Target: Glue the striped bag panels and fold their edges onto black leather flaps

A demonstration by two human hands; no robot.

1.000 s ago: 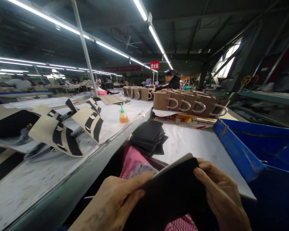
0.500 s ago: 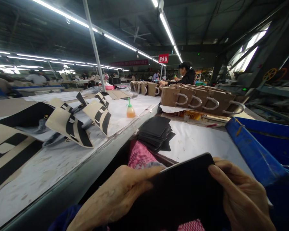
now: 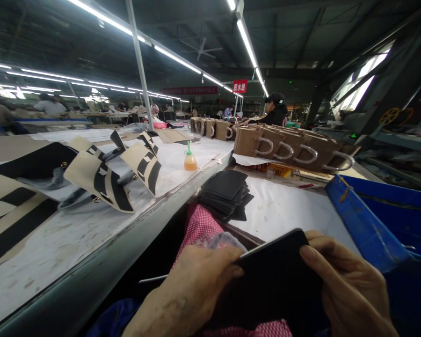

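Observation:
A black flat panel (image 3: 270, 281) with a pale edge and rounded corner is held low in front of me, over a red-and-white checked cloth (image 3: 199, 229). My left hand (image 3: 196, 285) pinches its upper edge, thumb along the rim. At the rounded right corner my right hand (image 3: 351, 281) grips it between thumb and fingers. The panel's lower part is dark and partly hidden by my hands. Just beyond it lies a stack of black sheets (image 3: 226, 194) on white paper.
Cream-and-black panels (image 3: 94, 180) lie on the left table beside a green-tipped glue bottle (image 3: 190, 159). Brown bags with wrapped handles (image 3: 287, 145) stand in rows at the back right. A blue bin (image 3: 372, 224) is to the right. A co-worker (image 3: 276, 110) is behind the bags.
My left hand has moved right and slightly down along the panel's edge. The right hand keeps its hold at the corner, and the view has shifted a little.

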